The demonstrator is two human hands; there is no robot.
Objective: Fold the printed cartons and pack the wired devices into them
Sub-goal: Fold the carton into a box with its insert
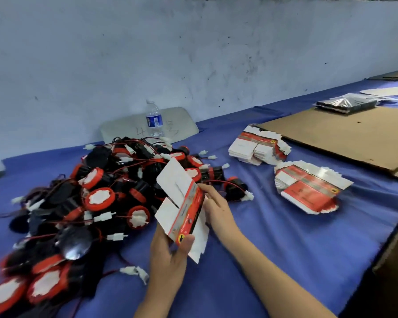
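Left hand (170, 255) pinches the carton (179, 198) at frame centre; right hand (216, 210) grips its side, likely to square it open.

left hand (168, 258): thumb and fingers pinch carton (180, 196) | right hand (218, 212): fingers hold its side

One red-and-white carton (182, 198), half opened and tilted, gripped between left hand (170, 255) and right hand (218, 210). Left of them, a tangled heap of red-and-black wired devices (97, 196). Beyond the right hand, two fanned stacks of flat cartons (308, 189).
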